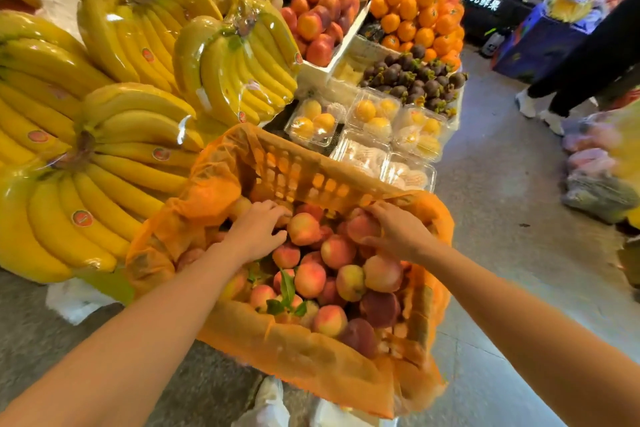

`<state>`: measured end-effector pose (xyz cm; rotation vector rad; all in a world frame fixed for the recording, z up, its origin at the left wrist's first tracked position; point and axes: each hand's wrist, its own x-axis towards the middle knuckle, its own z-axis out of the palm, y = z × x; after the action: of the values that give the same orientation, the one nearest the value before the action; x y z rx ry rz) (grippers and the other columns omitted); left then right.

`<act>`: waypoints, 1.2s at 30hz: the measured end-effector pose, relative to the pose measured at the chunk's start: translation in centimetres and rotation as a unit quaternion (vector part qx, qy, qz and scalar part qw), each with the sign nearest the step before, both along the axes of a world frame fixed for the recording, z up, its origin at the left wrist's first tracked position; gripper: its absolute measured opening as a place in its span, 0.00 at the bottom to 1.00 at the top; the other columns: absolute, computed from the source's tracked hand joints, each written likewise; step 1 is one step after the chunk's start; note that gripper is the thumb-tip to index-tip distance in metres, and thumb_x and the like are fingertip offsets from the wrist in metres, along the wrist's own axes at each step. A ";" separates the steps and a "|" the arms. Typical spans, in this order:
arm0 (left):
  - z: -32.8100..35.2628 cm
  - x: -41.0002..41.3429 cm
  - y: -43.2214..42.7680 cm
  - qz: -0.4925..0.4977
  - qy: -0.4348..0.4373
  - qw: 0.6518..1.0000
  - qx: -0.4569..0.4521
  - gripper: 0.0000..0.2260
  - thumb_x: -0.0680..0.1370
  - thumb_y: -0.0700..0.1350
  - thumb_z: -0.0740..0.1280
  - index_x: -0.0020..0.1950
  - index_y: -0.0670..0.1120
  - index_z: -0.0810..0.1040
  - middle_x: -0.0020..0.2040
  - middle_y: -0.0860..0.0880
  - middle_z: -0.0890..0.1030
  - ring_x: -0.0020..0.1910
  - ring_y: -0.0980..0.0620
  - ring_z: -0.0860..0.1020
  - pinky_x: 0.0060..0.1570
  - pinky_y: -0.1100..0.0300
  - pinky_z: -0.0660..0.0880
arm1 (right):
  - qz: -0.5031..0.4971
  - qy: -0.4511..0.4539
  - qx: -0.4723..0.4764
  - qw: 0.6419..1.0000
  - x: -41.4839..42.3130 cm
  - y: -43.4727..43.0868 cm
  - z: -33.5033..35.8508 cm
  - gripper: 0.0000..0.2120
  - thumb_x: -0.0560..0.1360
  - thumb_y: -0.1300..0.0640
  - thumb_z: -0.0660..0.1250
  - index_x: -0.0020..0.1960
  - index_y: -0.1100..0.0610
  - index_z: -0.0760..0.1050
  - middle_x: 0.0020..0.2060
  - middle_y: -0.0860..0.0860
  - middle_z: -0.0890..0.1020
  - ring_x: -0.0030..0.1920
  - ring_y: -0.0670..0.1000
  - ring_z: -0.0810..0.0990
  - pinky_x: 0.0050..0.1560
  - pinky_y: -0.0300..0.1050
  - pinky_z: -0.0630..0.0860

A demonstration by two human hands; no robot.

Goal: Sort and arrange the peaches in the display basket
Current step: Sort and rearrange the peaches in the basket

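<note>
Head view: both arms reach forward into the orange slatted plastic display basket lined with loose orange film point(311, 180), and both hands work at its far end, close to the far wall.

The right hand point(394, 230) has its grip clamped on a round pink-red peach point(362, 227) at the far right, with the fingers curled over the top and the thumb under the near side. The left hand point(258, 230) lies at the far left with its fingers bent down over fruit. The hand hides what is under them, so I cannot tell whether that grip has closed on anything.

Another loose blush-and-yellow peach point(304, 229) sits between the two hands, just beside the left thumb and so nearer that hand. The rest of the heap of pink and yellow peaches point(311, 279) lies on the near side of both hands, toward the person, with green leaves point(287, 288) among the fruit.

Judging from this, the next placement means drawing the held peach back toward the body, or across toward the left hand. Film-wrapped bunches of yellow bananas point(121, 135) lie just left of the basket.
</note>
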<state>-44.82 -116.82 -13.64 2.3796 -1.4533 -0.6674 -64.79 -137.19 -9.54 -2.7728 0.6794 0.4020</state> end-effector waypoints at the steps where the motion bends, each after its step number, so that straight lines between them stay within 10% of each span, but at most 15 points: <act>1: -0.4 0.0 -0.2 0.000 0.014 1.000 0.008 0.20 0.78 0.50 0.65 0.69 0.49 0.71 0.66 0.46 0.72 0.62 0.45 0.71 0.62 0.50 0.70 | -0.005 0.004 -0.004 1.000 0.0 0.0 -0.1 0.32 0.73 0.42 0.69 0.72 0.53 0.66 0.64 0.54 0.72 0.64 0.56 0.72 0.61 0.53 0.73; 8: -1.6 -0.4 -1.4 -0.007 0.149 0.988 0.040 0.26 0.79 0.52 0.65 0.76 0.51 0.63 0.73 0.47 0.67 0.66 0.48 0.71 0.60 0.57 0.70 | -0.028 -0.033 -0.016 0.999 0.6 0.7 -0.7 0.24 0.77 0.49 0.66 0.71 0.51 0.67 0.59 0.53 0.74 0.60 0.56 0.74 0.51 0.52 0.75; 16: -1.3 -1.1 -2.4 0.026 0.184 0.982 0.021 0.26 0.79 0.50 0.66 0.76 0.50 0.63 0.69 0.45 0.69 0.56 0.48 0.77 0.49 0.61 0.68 | -0.048 -0.045 0.058 0.996 0.7 0.9 -1.3 0.27 0.77 0.49 0.67 0.73 0.52 0.66 0.64 0.55 0.73 0.64 0.56 0.73 0.60 0.47 0.69; 26: -1.5 -0.9 -1.8 -0.013 0.148 0.988 0.035 0.26 0.80 0.50 0.64 0.76 0.49 0.62 0.72 0.45 0.66 0.66 0.46 0.71 0.61 0.54 0.69 | -0.069 -0.076 0.094 0.990 1.3 1.3 -0.2 0.21 0.76 0.46 0.67 0.66 0.52 0.73 0.57 0.52 0.76 0.55 0.52 0.77 0.55 0.49 0.75; 36: 3.8 2.5 3.9 0.077 -0.004 0.976 -0.206 0.07 0.77 0.42 0.66 0.52 0.49 0.82 0.49 0.52 0.82 0.45 0.54 0.76 0.43 0.63 0.72 | 0.073 -0.101 0.184 0.975 8.3 5.6 1.1 0.14 0.77 0.51 0.68 0.60 0.55 0.78 0.48 0.49 0.82 0.47 0.49 0.80 0.47 0.45 0.78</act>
<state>-42.32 -112.95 -9.89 2.1396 -1.2489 -0.2846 -56.48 -131.57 -8.46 -2.4690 0.3151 0.2400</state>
